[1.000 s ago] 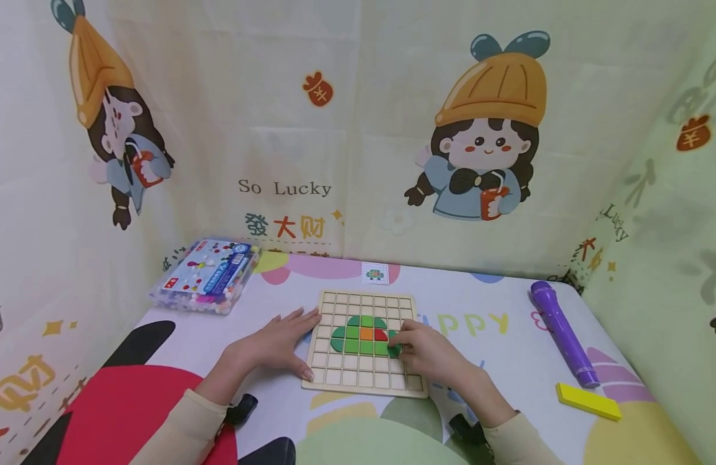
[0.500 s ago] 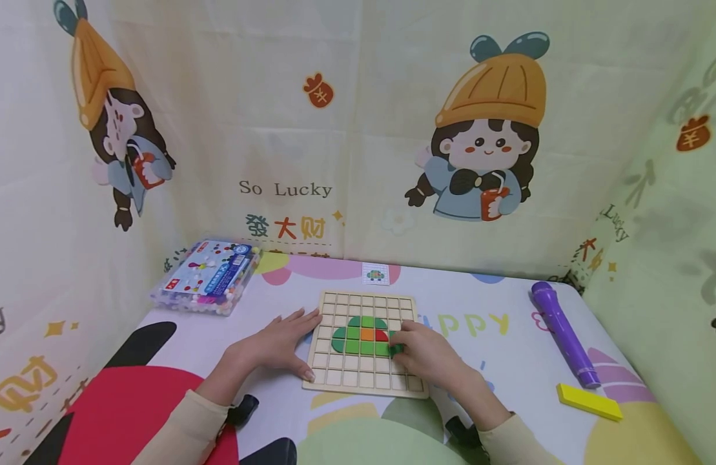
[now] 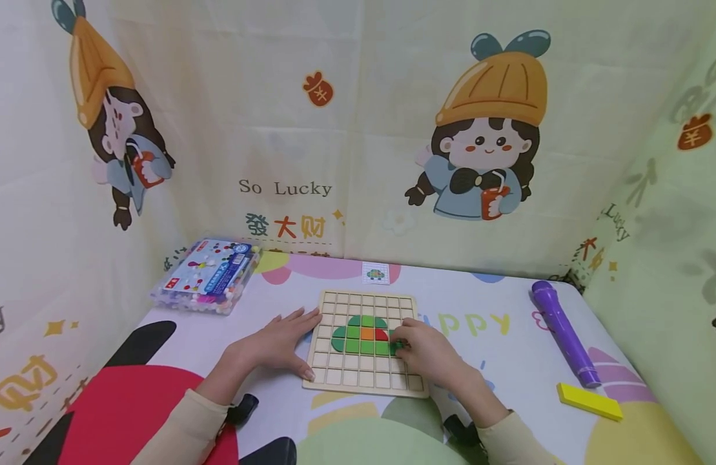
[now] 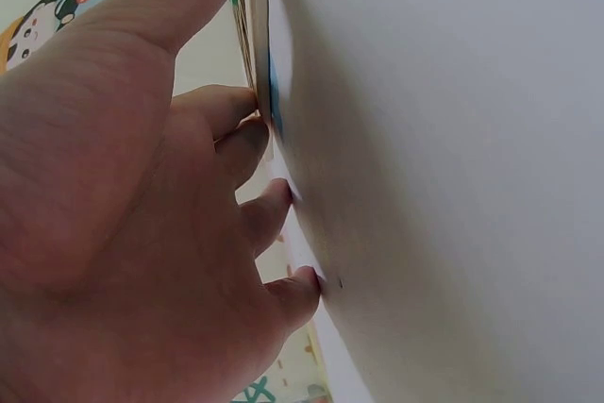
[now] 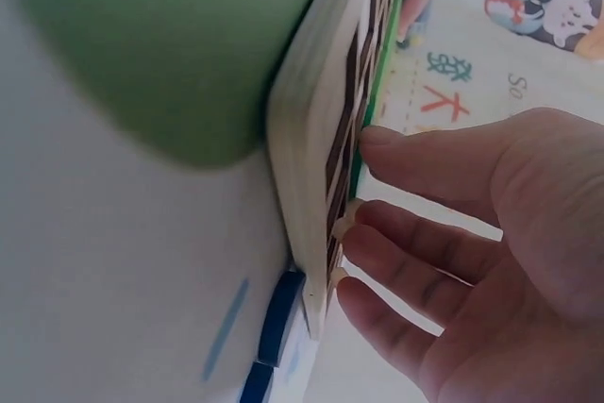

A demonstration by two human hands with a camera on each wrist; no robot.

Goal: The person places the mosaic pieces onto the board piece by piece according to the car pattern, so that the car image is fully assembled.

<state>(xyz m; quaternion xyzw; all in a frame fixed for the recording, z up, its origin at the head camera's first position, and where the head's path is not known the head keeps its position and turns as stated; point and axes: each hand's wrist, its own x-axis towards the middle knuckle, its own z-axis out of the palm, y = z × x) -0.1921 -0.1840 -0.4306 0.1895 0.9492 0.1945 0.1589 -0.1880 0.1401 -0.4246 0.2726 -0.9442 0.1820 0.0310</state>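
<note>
1. Fingertips of the right hand (image 3: pixel 429 352) pinch a small green tile (image 3: pixel 396 348) over the square wooden grid board (image 3: pixel 363 381).
2. Flat, straight-fingered left hand (image 3: pixel 279 344) steadies the board's edge.
3. Misaligned, the tile may jam or nudge neighbouring tiles.

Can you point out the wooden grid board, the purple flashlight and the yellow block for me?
wooden grid board (image 3: pixel 358 378): head view, on its empty bottom row of squares.
purple flashlight (image 3: pixel 562 332): head view, on the middle of its barrel.
yellow block (image 3: pixel 588 401): head view, on its flat top face.
</note>
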